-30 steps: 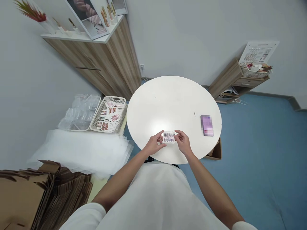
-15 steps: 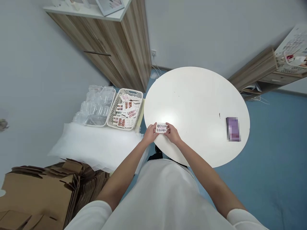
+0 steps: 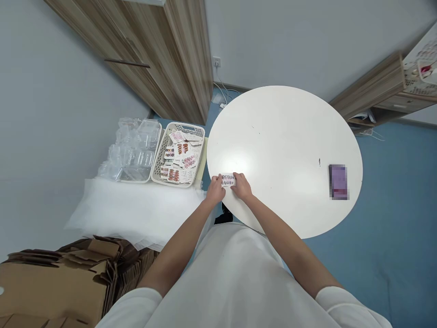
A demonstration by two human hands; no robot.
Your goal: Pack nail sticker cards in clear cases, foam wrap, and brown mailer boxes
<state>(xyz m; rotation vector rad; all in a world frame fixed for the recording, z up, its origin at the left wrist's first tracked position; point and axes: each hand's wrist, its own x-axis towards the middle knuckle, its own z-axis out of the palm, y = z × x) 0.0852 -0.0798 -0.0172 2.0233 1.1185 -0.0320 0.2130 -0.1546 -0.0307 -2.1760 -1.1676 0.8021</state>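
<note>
A card (image 3: 227, 179) is held between the left hand (image 3: 215, 190) and the right hand (image 3: 242, 186), each closed on one end, probably so that it is steadied and its face left uncovered. Two rows of glossy, greyish-purple ovals (image 3: 229, 182) are borne on white. Left of the hands, other cards (image 3: 187, 161) are kept in a basket (image 3: 155, 168), presumably within easy reach.

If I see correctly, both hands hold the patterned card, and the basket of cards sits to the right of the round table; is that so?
Not quite: the head view shows the basket of cards left of the round table. The left hand and right hand do hold the patterned card.
</note>
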